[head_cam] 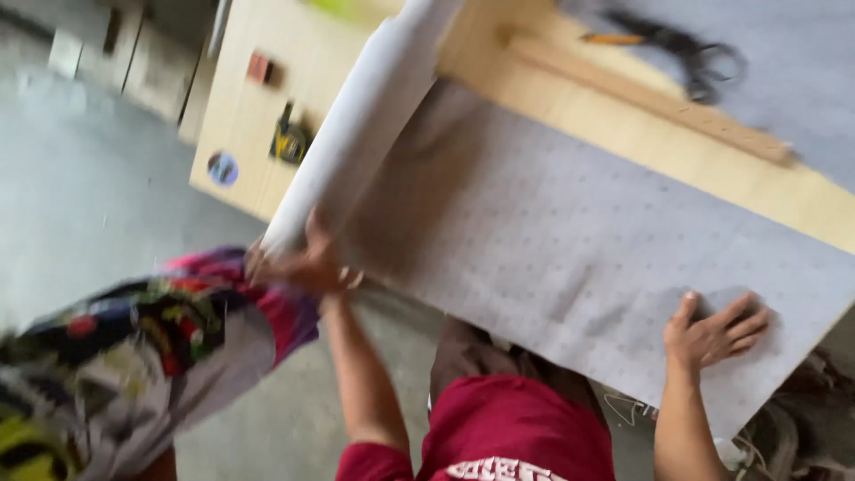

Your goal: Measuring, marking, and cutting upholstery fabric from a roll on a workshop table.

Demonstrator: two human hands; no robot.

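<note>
— At the near edge of the counter (623, 134), where are our hands?

— Our left hand (298, 263) has its grip clamped on the lower end of the roll of grey fabric (356, 116); the fingers curl round the roll's end, though blur hides just how they lie. The roll rises up and away from that grip, tilted, with its far end out of view at the top.

— And the other hand?

— Our right hand (712, 334) lies flat on the unrolled grey sheet (552, 240), fingers spread apart, pressing on it near the sheet's corner. That grip holds nothing; it only rests on the cloth.

— Where does the sheet run?

— It spreads from the roll, just right of our left grip, across to beneath our right palm, draped over the wooden counter and hanging over its near edge toward us.

— What else do we see?

— Beyond our right grip, a long wooden ruler (650, 98) lies on the counter, and black scissors (695, 53) sit past it on more grey cloth. Left of our left grip, a bundle of many-coloured patterned cloth (151, 347) is close by, blurred
</note>
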